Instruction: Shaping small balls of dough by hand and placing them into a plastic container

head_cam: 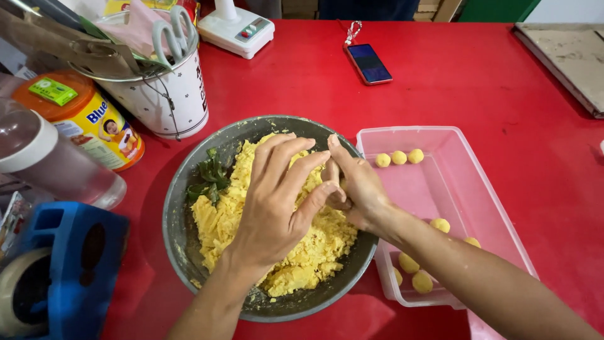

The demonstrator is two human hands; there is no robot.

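crumbly yellow dough (302,252), round metal bowl (179,236)

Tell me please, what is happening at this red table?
A person works with both hands over a grey metal bowl full of crumbly yellow dough. The left hand and right hand meet above the dough and seem to pinch a small piece between them. Beside the bowl, a clear plastic container already holds several small yellow dough balls. Green leaves lie at the bowl's edge.
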